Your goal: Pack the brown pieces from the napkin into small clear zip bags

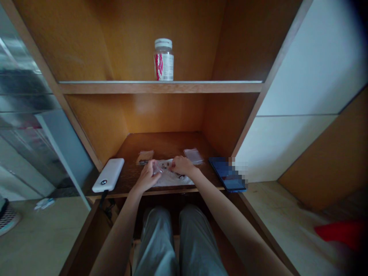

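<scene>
Small clear plastic bag (157,168): pinched between thumb and fingers of the left hand (146,177), held low over a crumpled white sheet (172,180), apparently so that anything dropping from it lands on the sheet. Small dark parts (164,165) lie on the sheet, too small to identify. Right hand (181,165) curled, fingertips down beside the parts; cannot tell whether it pinches anything. Sheet lies mid-way along the dark wooden worktop (163,145), within easy reach of both hands. Two flat clear bags (193,155) lie just behind it. White power bank (108,175) to the left and blue smartphone (227,174) to the right flank the work area, leaving narrow side room. Worktop's front edge runs just under the wrists; open wood remains behind the bags, toward the back panel.
</scene>
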`<action>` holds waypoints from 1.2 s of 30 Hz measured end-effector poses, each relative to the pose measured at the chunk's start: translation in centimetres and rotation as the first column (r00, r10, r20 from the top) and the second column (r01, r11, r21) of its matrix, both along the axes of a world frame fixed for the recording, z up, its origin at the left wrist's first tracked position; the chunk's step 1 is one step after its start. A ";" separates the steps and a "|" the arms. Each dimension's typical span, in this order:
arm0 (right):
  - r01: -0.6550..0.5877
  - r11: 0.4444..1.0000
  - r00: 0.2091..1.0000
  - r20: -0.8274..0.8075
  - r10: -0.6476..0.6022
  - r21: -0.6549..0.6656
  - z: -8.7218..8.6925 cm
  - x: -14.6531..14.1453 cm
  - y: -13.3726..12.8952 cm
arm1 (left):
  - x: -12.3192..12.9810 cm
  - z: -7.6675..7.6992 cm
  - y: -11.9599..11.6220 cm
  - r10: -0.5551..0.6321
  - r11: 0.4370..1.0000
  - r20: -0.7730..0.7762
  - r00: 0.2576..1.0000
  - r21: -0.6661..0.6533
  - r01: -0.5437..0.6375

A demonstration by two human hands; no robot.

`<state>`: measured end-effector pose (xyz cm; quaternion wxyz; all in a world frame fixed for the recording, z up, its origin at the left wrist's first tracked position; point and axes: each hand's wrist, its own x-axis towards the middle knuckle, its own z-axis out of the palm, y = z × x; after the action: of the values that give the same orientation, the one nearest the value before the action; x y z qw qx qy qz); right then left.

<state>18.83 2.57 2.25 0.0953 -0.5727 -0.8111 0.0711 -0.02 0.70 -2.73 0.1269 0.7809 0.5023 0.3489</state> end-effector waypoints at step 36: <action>-0.070 0.996 0.994 0.088 0.065 0.055 1.4 0.0 -2.0 | 0.0 0.2 -0.2 0.000 1.000 0.009 1.000 -0.012 0.000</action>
<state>18.86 0.54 3.62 0.0743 -0.5447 -0.8349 0.0262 0.00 0.54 -2.51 0.1339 0.7785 0.5039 0.3493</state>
